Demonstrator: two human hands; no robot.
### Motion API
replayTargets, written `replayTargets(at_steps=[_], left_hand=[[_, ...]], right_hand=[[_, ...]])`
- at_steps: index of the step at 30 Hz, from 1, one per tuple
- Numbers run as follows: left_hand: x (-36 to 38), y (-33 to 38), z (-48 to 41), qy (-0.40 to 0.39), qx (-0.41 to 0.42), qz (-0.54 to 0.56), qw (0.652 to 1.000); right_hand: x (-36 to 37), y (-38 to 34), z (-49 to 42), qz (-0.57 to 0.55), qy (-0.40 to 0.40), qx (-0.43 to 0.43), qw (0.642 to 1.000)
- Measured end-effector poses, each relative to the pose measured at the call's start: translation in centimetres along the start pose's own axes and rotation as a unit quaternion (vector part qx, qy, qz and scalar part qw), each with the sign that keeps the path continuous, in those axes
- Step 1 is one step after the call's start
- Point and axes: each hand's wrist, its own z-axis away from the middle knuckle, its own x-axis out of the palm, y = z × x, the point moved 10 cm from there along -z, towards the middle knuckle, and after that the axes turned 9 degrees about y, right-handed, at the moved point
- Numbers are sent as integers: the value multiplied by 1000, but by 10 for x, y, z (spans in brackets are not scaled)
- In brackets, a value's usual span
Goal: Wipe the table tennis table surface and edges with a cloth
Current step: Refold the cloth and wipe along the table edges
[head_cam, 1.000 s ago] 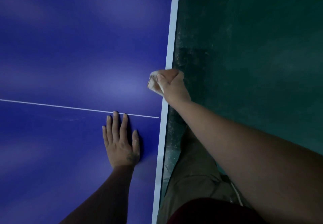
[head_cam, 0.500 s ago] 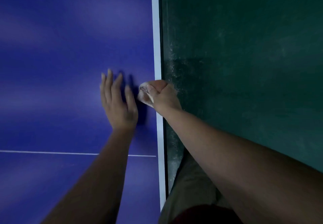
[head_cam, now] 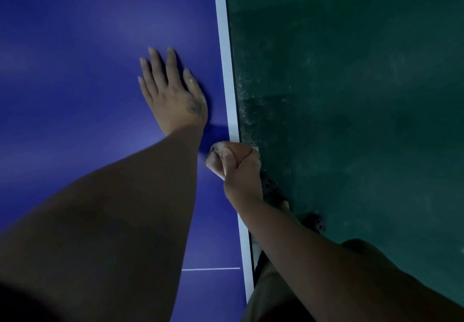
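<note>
We see the person's right hand (head_cam: 242, 173) at the near side edge of the table tennis table (head_cam: 75, 45). Its fingers are curled tight round a pale, crumpled cloth (head_cam: 213, 162), with the thumb laid along the top of the fist. The bunched cloth pokes out on the thumb side and lies over the white border stripe (head_cam: 227, 70) and a sliver of the blue top. The knuckles reach just over the table's rim.

Farther along the table is the left hand (head_cam: 173, 95). It lies palm down on the blue surface with straight, slightly spread fingers and holds nothing. It sits just beside the white stripe without touching it. A small dark mark shows on its back near the thumb. Its forearm fills the lower left of the view.

A thin white line (head_cam: 211, 269) crosses the blue top below both hands and meets the border stripe. Right of the table is a dark green floor (head_cam: 351, 95), dusty pale close to the table edge. Olive trousers (head_cam: 271, 296) show at the bottom, under the right forearm.
</note>
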Motion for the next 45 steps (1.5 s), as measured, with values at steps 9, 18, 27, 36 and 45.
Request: replayTargets(at_steps=[9, 18, 27, 36, 45], left_hand=[[-9, -4, -6, 69, -14, 28, 997], [-2, -9, -5, 64, -26, 31, 997], [1, -6, -8, 51, -14, 34, 998], [1, -5, -7, 50, -12, 36, 998], [3, -6, -7, 52, -10, 29, 998]], right_hand=[[22, -99, -67, 13, -45, -24, 999], [36, -124, -83, 38, -54, -20, 998], [57, -271, -172, 49, -73, -65, 994], [45, -227, -147, 79, -73, -109, 988], [55, -234, -162, 129, -120, -70, 982]])
